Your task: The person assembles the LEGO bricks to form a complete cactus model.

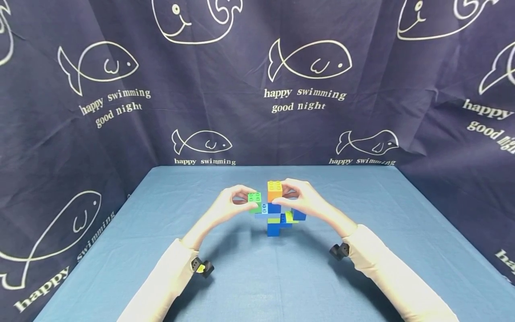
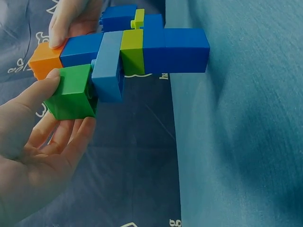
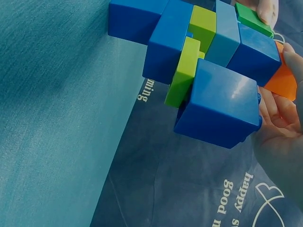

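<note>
My left hand [image 1: 225, 207] pinches a green toy building brick [image 1: 255, 208] between thumb and fingers, at the left end of a light blue brick [image 2: 109, 71]. An orange brick [image 1: 275, 197], studs up, is pinched by my right hand [image 1: 303, 198]; it sits on a dark blue brick [image 2: 81, 50]. Both belong to a stack above a yellow-green brick [image 2: 132, 52] and dark blue lower bricks [image 2: 186, 50]. On the right side a thin yellow-green brick [image 3: 183, 75] bears another dark blue brick [image 3: 222, 101], close to my right palm.
The stack stands upright on a blue cloth-covered table [image 1: 257, 281]. Dark curtains [image 1: 241, 112] with white fish drawings and lettering hang behind and at both sides. Small black devices are worn on the left wrist [image 1: 202, 267] and right wrist [image 1: 339, 251].
</note>
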Demonstrator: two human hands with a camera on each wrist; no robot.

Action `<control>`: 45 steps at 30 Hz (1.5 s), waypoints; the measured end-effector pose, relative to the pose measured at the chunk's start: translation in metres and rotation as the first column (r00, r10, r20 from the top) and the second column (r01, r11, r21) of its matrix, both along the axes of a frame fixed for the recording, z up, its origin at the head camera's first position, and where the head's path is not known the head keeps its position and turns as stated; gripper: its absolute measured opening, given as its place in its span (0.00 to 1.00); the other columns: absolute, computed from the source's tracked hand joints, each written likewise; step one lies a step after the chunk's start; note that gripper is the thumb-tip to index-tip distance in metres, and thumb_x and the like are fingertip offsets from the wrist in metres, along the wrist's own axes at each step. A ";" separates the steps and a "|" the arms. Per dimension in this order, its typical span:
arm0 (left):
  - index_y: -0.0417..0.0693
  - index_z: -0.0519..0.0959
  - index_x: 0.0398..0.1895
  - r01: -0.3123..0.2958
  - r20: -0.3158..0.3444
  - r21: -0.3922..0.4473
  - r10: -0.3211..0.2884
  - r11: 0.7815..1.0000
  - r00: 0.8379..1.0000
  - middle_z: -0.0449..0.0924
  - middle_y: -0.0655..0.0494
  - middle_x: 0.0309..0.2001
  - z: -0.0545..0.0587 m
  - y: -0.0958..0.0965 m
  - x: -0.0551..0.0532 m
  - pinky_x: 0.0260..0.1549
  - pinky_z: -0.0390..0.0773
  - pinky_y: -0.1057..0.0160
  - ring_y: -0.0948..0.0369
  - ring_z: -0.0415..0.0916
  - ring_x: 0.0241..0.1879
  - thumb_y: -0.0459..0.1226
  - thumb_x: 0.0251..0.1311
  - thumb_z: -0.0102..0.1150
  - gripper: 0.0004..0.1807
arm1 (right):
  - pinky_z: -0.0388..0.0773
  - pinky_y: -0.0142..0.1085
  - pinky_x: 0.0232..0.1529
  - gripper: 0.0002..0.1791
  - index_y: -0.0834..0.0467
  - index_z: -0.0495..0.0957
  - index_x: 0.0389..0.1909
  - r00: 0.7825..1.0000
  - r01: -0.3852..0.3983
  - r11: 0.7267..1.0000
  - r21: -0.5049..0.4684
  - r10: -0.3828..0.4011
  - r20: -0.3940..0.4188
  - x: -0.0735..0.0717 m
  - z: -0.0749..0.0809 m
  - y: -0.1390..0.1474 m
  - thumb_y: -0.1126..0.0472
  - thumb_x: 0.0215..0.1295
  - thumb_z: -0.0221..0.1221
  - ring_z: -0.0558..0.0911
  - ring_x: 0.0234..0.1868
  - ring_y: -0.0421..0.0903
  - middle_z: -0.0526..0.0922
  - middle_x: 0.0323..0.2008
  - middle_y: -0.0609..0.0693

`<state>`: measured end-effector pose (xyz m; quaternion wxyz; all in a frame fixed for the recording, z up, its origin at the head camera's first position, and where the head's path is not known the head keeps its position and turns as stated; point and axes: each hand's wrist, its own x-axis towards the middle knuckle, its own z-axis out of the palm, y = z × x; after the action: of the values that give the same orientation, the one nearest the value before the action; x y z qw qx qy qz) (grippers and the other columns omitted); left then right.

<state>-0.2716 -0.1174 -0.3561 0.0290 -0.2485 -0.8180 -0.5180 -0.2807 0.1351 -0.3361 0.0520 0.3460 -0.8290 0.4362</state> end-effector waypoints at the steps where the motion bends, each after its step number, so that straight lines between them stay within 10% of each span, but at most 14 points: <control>1: 0.49 0.80 0.46 0.002 -0.003 -0.002 -0.002 1.000 1.000 0.82 0.52 0.39 0.000 0.000 0.000 0.44 0.79 0.61 0.59 0.79 0.39 0.41 0.48 0.71 0.20 | 0.79 0.40 0.47 0.19 0.57 0.78 0.46 1.000 0.000 1.000 0.000 0.000 -0.002 0.000 0.000 0.000 0.57 0.53 0.68 0.80 0.37 0.43 0.81 0.34 0.49; 45: 0.48 0.79 0.47 0.018 -0.020 -0.079 -0.020 0.997 1.000 0.81 0.54 0.42 0.003 0.000 -0.002 0.45 0.78 0.63 0.60 0.78 0.40 0.40 0.50 0.69 0.20 | 0.77 0.46 0.49 0.18 0.65 0.76 0.45 0.999 0.032 0.999 0.009 -0.032 0.031 0.007 0.008 -0.005 0.65 0.53 0.67 0.79 0.39 0.51 0.80 0.35 0.58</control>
<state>-0.2731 -0.1176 -0.3530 0.0227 -0.2624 -0.8351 -0.4830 -0.2735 0.1305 -0.3283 0.0445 0.3261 -0.8369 0.4373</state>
